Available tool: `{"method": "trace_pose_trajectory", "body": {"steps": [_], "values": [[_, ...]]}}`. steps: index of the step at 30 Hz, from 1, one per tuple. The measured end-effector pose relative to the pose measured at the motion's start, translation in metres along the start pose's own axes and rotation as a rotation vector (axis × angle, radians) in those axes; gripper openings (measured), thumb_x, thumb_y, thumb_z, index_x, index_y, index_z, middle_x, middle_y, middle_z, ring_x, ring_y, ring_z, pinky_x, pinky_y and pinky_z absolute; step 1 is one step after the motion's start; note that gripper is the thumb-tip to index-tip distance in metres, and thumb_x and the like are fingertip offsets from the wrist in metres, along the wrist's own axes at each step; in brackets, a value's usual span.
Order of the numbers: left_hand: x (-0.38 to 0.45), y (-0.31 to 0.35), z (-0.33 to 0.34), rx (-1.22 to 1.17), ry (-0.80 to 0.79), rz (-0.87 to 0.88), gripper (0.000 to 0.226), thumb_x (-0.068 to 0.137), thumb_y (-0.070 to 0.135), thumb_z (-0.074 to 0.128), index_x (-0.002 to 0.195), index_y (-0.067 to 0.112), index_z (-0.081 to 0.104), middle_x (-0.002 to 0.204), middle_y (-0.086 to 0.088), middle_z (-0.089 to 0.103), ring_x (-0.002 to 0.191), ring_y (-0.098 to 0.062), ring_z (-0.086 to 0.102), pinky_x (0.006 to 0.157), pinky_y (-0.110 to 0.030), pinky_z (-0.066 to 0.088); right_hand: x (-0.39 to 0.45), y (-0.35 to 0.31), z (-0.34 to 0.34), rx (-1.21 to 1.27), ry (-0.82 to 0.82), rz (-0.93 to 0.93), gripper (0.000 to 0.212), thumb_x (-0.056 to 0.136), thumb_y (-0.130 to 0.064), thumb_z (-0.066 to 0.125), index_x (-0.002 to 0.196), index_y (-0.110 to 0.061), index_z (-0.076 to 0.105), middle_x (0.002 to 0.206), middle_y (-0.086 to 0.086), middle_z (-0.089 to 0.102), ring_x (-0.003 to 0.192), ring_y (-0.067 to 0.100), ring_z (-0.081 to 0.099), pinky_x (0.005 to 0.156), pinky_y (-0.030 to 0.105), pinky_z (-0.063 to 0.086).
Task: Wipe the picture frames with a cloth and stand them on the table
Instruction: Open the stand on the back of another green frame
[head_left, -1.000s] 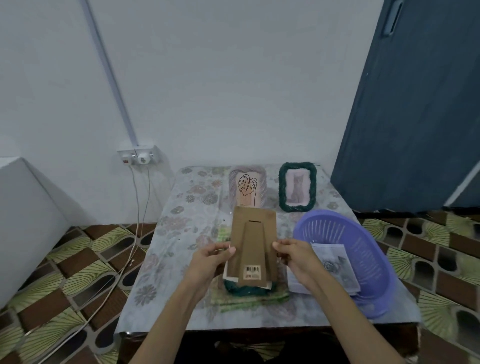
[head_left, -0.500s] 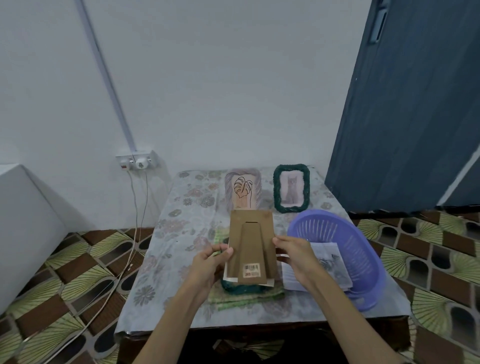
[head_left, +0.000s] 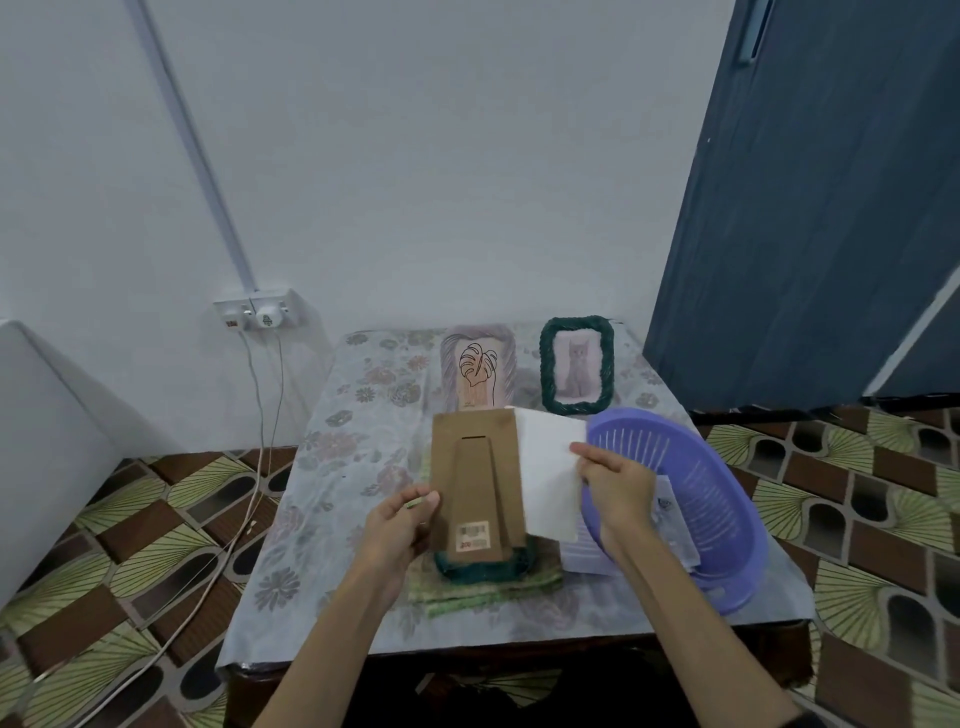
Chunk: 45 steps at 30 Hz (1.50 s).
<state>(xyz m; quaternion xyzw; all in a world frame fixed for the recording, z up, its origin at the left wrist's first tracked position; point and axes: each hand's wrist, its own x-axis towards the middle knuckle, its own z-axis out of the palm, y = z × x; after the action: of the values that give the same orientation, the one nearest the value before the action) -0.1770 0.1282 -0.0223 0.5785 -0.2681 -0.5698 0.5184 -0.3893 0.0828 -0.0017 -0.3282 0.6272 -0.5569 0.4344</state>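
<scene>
My left hand (head_left: 402, 525) holds the left edge of a brown cardboard frame back (head_left: 475, 478) with a fold-out stand and a barcode sticker, upright above the table. My right hand (head_left: 615, 480) pinches a white sheet (head_left: 548, 470) pulled out to the right of that back. Below them a green rope frame (head_left: 480, 566) lies on a green cloth (head_left: 483, 590). At the back of the table (head_left: 332, 467) stand a pale frame with a leaf drawing (head_left: 478, 371) and a green rope frame with a cat picture (head_left: 576, 364).
A purple plastic basket (head_left: 696, 493) lies tilted at the right of the table, with printed sheets (head_left: 670, 512) under and inside it. A wall socket (head_left: 257, 312) with hanging cables is at the left. A dark blue door (head_left: 805, 208) stands at the right.
My right hand has drawn a white sheet out from behind the cardboard back toward the right. The view has tilted slightly, and my left hand keeps its hold.
</scene>
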Motion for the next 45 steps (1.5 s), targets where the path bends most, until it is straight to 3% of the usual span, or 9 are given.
{"method": "trace_pose_trajectory", "body": {"steps": [3,12,16,21,27,33,37,41,45], "values": [[0.007,-0.001,-0.013,-0.07,0.047,-0.049,0.005,0.093,0.01,0.056,0.091,0.008,0.06,0.086,-0.01,0.065,0.072,-0.023,0.06,0.051,-0.026,0.052,0.012,0.012,-0.012,-0.074,0.114,-0.028,0.031,0.086,0.005,0.048,0.097,-0.016,0.069,0.097,0.003,0.061,0.073,0.012,0.05,0.057,0.022,0.041],[0.023,-0.015,-0.011,-0.042,0.052,-0.091,0.007,0.093,0.009,0.055,0.097,0.006,0.059,0.083,-0.009,0.066,0.071,-0.023,0.06,0.049,-0.024,0.052,0.015,0.093,-0.023,-0.771,-0.002,-0.555,0.026,0.07,0.007,0.067,0.074,-0.017,0.075,0.074,-0.001,0.072,0.071,0.029,0.063,0.071,0.039,0.05],[0.034,-0.021,0.007,-0.023,0.049,-0.129,0.008,0.092,0.01,0.057,0.097,0.007,0.061,0.091,-0.012,0.066,0.077,-0.024,0.061,0.058,-0.03,0.051,0.032,0.092,-0.036,-0.769,0.056,-0.565,0.026,0.069,0.012,0.066,0.076,-0.012,0.075,0.074,0.002,0.072,0.069,0.031,0.062,0.062,0.037,0.05],[0.044,-0.028,0.029,-0.008,0.074,-0.163,0.007,0.093,0.011,0.056,0.087,0.01,0.059,0.084,-0.008,0.063,0.074,-0.019,0.059,0.042,-0.02,0.048,0.05,0.077,-0.052,-0.647,0.143,-0.471,0.025,0.077,0.012,0.058,0.078,-0.008,0.072,0.076,0.009,0.068,0.075,0.029,0.056,0.064,0.031,0.043],[0.052,-0.031,0.032,-0.004,0.099,-0.189,0.009,0.093,0.01,0.055,0.085,0.012,0.058,0.084,-0.007,0.063,0.071,-0.019,0.059,0.048,-0.025,0.046,0.041,0.061,-0.041,-0.447,0.136,-0.406,0.028,0.087,0.01,0.044,0.088,-0.012,0.062,0.059,0.004,0.045,0.049,0.018,0.038,0.05,0.029,0.028],[0.06,-0.033,0.025,-0.044,0.151,-0.22,0.008,0.092,0.009,0.057,0.085,0.011,0.06,0.084,-0.008,0.064,0.075,-0.02,0.06,0.04,-0.019,0.048,0.047,0.103,-0.014,-1.034,-0.204,-0.383,0.033,0.086,0.007,0.042,0.115,-0.001,0.055,0.12,0.012,0.047,0.091,0.029,0.054,0.07,0.032,0.04],[0.064,-0.036,0.026,-0.021,0.153,-0.213,0.011,0.092,0.008,0.057,0.083,0.013,0.059,0.085,-0.006,0.064,0.076,-0.019,0.06,0.048,-0.025,0.053,0.058,0.109,-0.015,-1.459,-0.258,-0.31,0.045,0.088,-0.007,0.052,0.13,0.003,0.039,0.148,0.022,0.021,0.134,0.036,0.028,0.101,0.037,0.037],[0.071,-0.042,0.026,0.024,0.132,-0.217,0.007,0.093,0.01,0.056,0.087,0.01,0.059,0.087,-0.008,0.064,0.076,-0.02,0.06,0.058,-0.029,0.048,0.061,0.12,-0.015,-1.644,-0.296,-0.368,0.05,0.051,-0.001,0.082,0.092,0.02,0.064,0.135,0.033,0.041,0.122,0.045,0.047,0.089,0.05,0.05],[0.074,-0.047,0.024,0.047,0.131,-0.218,0.006,0.093,0.011,0.056,0.097,0.007,0.059,0.089,-0.009,0.065,0.077,-0.022,0.061,0.054,-0.03,0.048,0.061,0.125,-0.018,-1.706,-0.38,-0.308,0.046,0.089,0.001,0.039,0.132,0.016,0.035,0.153,0.025,0.011,0.143,0.035,0.009,0.116,0.043,0.009]]}}
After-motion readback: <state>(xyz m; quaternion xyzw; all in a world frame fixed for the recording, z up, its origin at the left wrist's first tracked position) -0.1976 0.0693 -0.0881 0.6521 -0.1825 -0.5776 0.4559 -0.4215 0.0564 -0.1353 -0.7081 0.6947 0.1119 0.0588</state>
